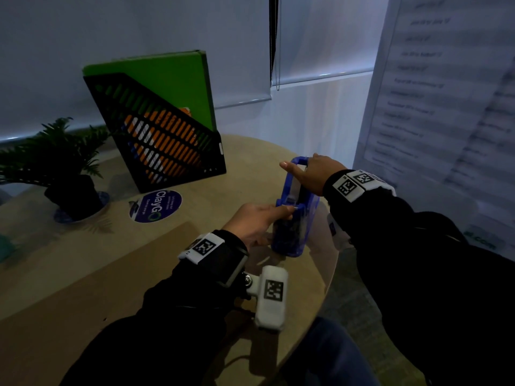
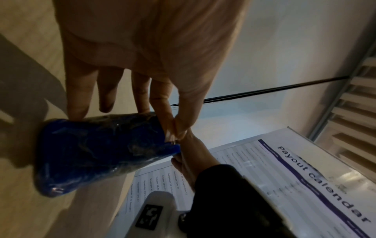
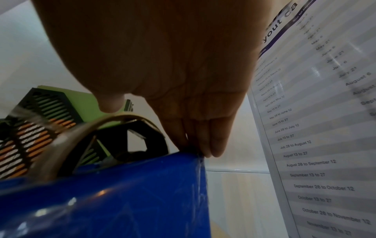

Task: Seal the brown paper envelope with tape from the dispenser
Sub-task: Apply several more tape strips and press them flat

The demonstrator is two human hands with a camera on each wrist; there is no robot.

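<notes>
dim room, wooden table (image 1: 245,168), tape dispenser (image 1: 291,235)

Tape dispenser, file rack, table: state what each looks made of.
Tape dispenser: glossy blue plastic, judging by the sharp highlights on its side. File rack: probably black moulded plastic; even slotted walls, dull sheen. Table: pale wood-look top; solid wood or laminate cannot be told.

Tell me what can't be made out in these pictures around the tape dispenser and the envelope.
- Tape end: left wrist view, the left hand's pinching thumb and forefinger cover it.
- Envelope flap: head view, the left sleeve covers part and the frame's edges cut off the rest.
- Right hand fingertips: head view, behind the dispenser.
- Calendar poster text: head view, blurred.
</notes>
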